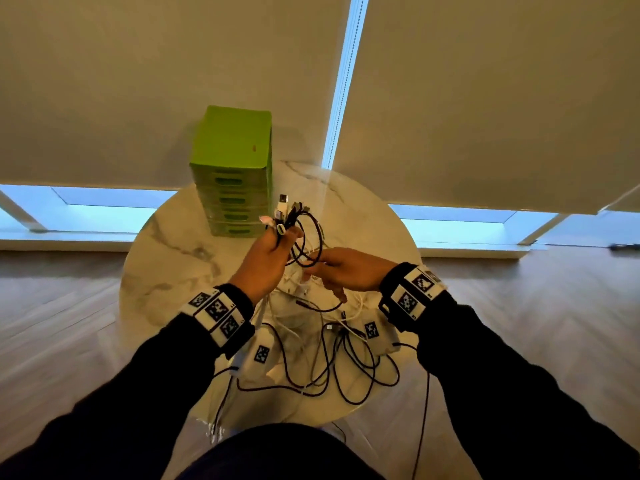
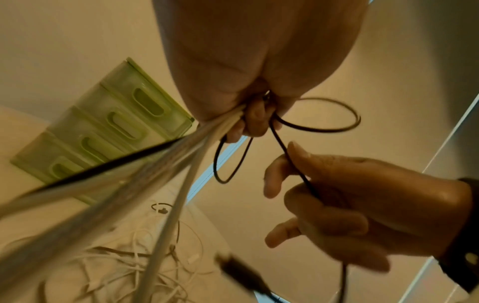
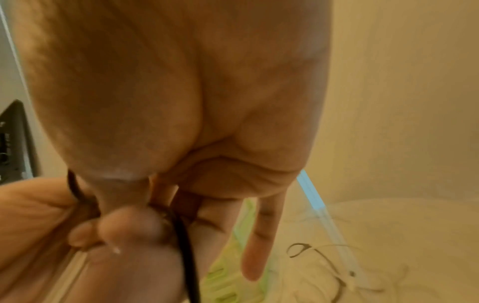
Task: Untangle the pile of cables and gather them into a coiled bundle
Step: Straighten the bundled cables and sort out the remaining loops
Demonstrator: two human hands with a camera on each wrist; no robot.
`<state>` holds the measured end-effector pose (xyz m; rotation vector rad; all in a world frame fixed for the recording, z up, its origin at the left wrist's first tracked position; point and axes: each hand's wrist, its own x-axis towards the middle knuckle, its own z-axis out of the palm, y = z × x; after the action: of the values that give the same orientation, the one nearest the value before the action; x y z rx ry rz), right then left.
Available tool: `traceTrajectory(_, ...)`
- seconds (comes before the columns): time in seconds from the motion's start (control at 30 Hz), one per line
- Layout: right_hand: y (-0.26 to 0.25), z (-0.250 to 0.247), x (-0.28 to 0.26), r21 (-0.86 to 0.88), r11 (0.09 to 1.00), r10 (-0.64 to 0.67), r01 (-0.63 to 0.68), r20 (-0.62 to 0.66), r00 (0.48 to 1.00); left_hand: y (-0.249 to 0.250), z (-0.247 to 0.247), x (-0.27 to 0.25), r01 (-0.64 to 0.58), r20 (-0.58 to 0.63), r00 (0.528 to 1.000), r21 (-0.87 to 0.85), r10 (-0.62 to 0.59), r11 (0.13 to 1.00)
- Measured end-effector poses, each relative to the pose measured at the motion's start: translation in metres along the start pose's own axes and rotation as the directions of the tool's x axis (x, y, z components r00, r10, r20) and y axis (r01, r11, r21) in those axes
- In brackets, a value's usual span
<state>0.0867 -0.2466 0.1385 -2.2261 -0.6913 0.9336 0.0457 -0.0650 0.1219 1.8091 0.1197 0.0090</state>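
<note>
Cables (image 1: 311, 355) overhang table (image 1: 162, 258) edge; left fingers (image 2: 255, 121) grip bundle (image 1: 287, 213), right fingers (image 2: 298, 155) pinch black cable (image 2: 285, 151).

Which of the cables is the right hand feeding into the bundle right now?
The black cable: the right hand pinches it, and it loops up into the left hand. The white cables lie loose on the table.

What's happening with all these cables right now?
A person stands over a round marble table. The left hand grips a bunch of cable ends, plugs sticking up. The right hand pinches a black cable looping off that bunch. Most cables lie tangled on the table, beside a green drawer unit.
</note>
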Motion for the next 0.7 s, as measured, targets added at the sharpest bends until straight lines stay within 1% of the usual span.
traceTrajectory(0.03, 0.01, 0.001, -0.005, -0.009, 1.0, 0.006, -0.006, -0.031, 0.999, 0.001, 0.003, 0.002, 0.02, -0.035, 0.999, -0.035, -0.021, 0.999)
traceTrajectory(0.1, 0.035, 0.005, -0.016, 0.004, 1.0, 0.024, -0.024, -0.124, 0.992, 0.006, 0.012, 0.006, 0.036, -0.06, 0.997, -0.113, -0.043, 0.993)
traceTrajectory(0.17, 0.059, 0.008, -0.03, 0.021, 0.999, 0.043, -0.039, -0.27, 0.962, 0.009, 0.026, 0.007, 0.02, -0.02, 1.0, -0.1, -0.022, 0.995)
traceTrajectory(0.23, 0.077, 0.008, -0.047, 0.046, 0.996, 0.085, -0.073, -0.432, 0.898, 0.01, 0.046, 0.008, -0.008, 0.052, 0.999, -0.091, 0.013, 0.996)
traceTrajectory(0.3, 0.088, 0.007, -0.068, 0.103, 0.99, 0.132, -0.091, -0.536, 0.834, 0.011, 0.066, 0.008, -0.029, 0.118, 0.992, -0.092, 0.04, 0.995)
traceTrajectory(0.37, 0.089, 0.008, -0.087, 0.161, 0.984, 0.156, -0.08, -0.545, 0.824, 0.013, 0.086, 0.008, -0.026, 0.169, 0.985, -0.114, 0.045, 0.993)
traceTrajectory(0.43, 0.092, 0.011, -0.109, 0.234, 0.969, 0.192, -0.072, -0.544, 0.817, 0.017, 0.112, 0.004, -0.017, 0.263, 0.963, -0.149, 0.056, 0.989)
traceTrajectory(0.53, 0.097, 0.025, -0.137, 0.403, 0.914, 0.272, -0.039, -0.539, 0.798, 0.023, 0.149, -0.008, -0.044, 0.395, 0.913, -0.16, 0.105, 0.986)
traceTrajectory(0.57, 0.103, 0.031, -0.149, 0.437, 0.898, 0.32, -0.055, -0.561, 0.764, 0.025, 0.161, -0.011, -0.056, 0.428, 0.896, -0.163, 0.122, 0.985)
traceTrajectory(0.6, 0.11, 0.036, -0.157, 0.458, 0.885, 0.373, -0.084, -0.589, 0.717, 0.026, 0.169, -0.012, -0.06, 0.436, 0.891, -0.17, 0.13, 0.984)
traceTrajectory(0.67, 0.128, 0.05, -0.181, 0.522, 0.842, 0.492, -0.135, -0.641, 0.589, 0.03, 0.183, -0.014, -0.026, 0.431, 0.895, -0.203, 0.113, 0.979)
traceTrajectory(0.7, 0.137, 0.056, -0.192, 0.55, 0.819, 0.541, -0.161, -0.648, 0.537, 0.032, 0.188, -0.014, 0.004, 0.425, 0.9, -0.228, 0.096, 0.974)
